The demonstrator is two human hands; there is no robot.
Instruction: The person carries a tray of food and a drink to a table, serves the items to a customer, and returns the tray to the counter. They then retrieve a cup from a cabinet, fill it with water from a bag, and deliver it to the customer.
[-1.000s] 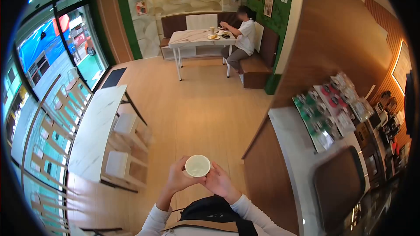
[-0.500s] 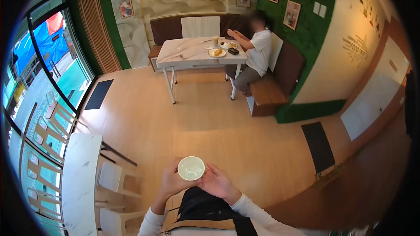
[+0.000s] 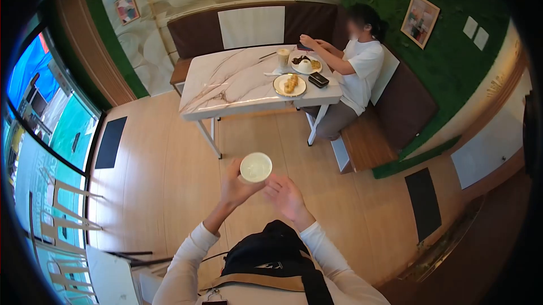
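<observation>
My left hand [image 3: 236, 185] is wrapped round a white cup [image 3: 256, 167] at the lower middle of the view. The cup is upright and holds what looks like clear liquid. Beside its lower right side is my right hand [image 3: 286, 196], palm up with the fingers stretched out. Whether its fingertips touch the cup I cannot tell. Beyond the hands stands a marble-patterned table [image 3: 218, 84], bearing a plate of fried food [image 3: 291, 85], a plate of rice and dark food [image 3: 306, 65], a tall drink [image 3: 283, 57] and a black case [image 3: 319, 80].
A person [image 3: 362, 67] in a white shirt sits on the bench [image 3: 370, 138] at the table's right. Dark mats [image 3: 423, 203] lie on the floor at both sides. A second table [image 3: 110, 277] and chairs stand lower left, beside glass doors.
The marble-patterned table and seated person appear nearer and larger. Both hands and the cup are higher in view, with the arms stretched further forward. The second table has slid down and left.
</observation>
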